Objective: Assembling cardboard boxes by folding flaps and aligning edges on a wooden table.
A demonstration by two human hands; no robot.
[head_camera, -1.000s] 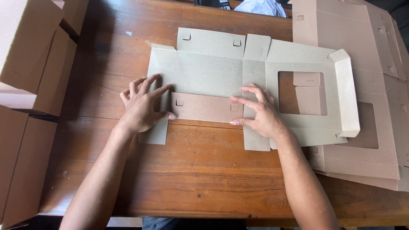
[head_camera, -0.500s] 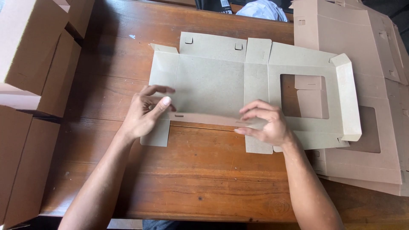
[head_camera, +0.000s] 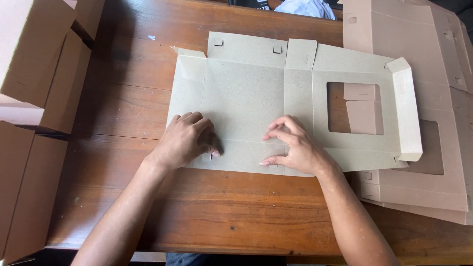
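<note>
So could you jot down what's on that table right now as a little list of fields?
surface: wooden table
main item: flat grey cardboard box blank, unfolded, with a square window cut-out
left hand: pressing on the blank's near flap, empty
right hand: fingertips bent, pressing the same near flap, empty
right end of blank: side flap folded up
right of table: stack of flat brown blanks, partly under the grey one
left of table: folded brown boxes
</note>
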